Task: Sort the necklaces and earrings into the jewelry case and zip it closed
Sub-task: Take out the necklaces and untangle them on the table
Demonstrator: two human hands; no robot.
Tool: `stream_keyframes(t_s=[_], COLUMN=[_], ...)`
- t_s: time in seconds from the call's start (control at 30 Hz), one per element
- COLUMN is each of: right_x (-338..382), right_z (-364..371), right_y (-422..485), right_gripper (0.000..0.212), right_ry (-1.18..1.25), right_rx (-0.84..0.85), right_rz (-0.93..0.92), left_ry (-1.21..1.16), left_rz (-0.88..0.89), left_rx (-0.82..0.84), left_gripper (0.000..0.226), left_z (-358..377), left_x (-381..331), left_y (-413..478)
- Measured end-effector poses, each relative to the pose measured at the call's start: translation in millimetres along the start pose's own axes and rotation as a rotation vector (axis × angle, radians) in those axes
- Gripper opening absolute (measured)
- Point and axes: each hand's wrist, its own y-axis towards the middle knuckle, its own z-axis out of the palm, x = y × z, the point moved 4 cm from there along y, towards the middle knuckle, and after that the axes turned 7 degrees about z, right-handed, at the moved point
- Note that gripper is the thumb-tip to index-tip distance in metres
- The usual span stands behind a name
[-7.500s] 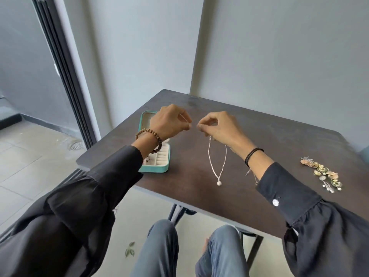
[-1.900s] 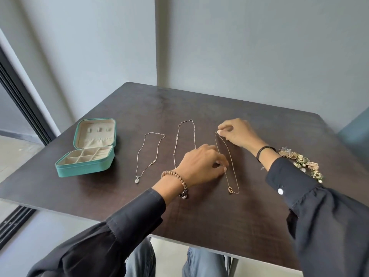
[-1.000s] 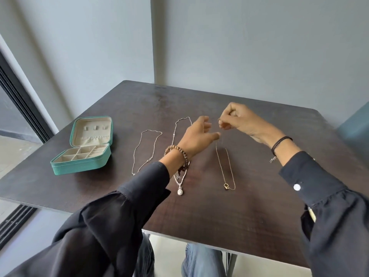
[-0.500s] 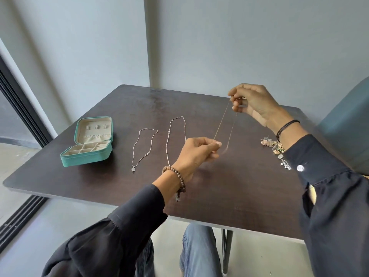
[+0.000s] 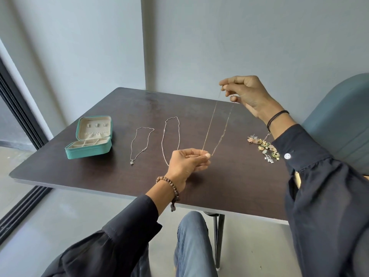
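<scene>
the left hand (image 5: 187, 162) is hovering low over the near part of the counter (image 5: 99, 172), its thumb and forefinger pressing together and pinching the lower end of a thin gold necklace (image 5: 209, 126), with the other fingers curling under. the right hand (image 5: 247, 94) is holding higher up and farther back, its fingertips pinching the upper end of the same chain. the necklace is stretching between the two hands as two fine strands, slanting through the air above the counter and touching nothing else. whether a pendant is hanging from it cannot be told, since the lower end is hiding inside the left hand's grip.

a brown beaded bracelet (image 5: 169, 184) is circling the left wrist, and a black cord bracelet (image 5: 277, 116) is circling the right wrist; both arms are wearing dark sleeves.

just left of the held chain, a long silver necklace (image 5: 172, 118) is lying flat in a loop, its near end passing behind the left hand. farther left, a shorter silver necklace (image 5: 131, 162) with a small pendant is lying apart from it. well to the left, the teal jewelry case (image 5: 89, 150) is sitting open with its lid standing up, its beige compartments showing. a cluster of earrings (image 5: 263, 146) is lying on the right side of the counter, beneath the right forearm. a blue-grey chair (image 5: 339, 120) is standing beyond the right edge.
</scene>
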Motion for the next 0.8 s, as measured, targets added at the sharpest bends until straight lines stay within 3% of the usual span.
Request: stream_keyframes(t_s=[0.23, 0.53, 0.63, 0.8], right_x=[-6.4, -45.8, -58.1, -77.2], right_z=[-2.6, -0.5, 1.4, 12.1], right_y=[0.0, 10.9, 14.0, 20.7], right_gripper=[0.016, 0.014, 0.013, 0.014], right_ry=[-0.229, -0.464, -0.489, -0.503], right_rx=[-0.070, -0.124, -0.121, -0.064], right_rz=[-0.037, -0.014, -0.012, 0.013], left_ry=[0.229, 0.416, 0.627, 0.892], left_rz=[0.123, 0.275, 0.329, 0.263], left_rx=[-0.018, -0.042, 0.023, 0.058], left_gripper=[0.021, 0.014, 0.013, 0.016], left_z=[-3.2, -1.7, 3.5, 5.2], left_x=[2.3, -7.4, -10.1, -2.4], left_y=[-10.0, -19.4, -19.6, -14.0])
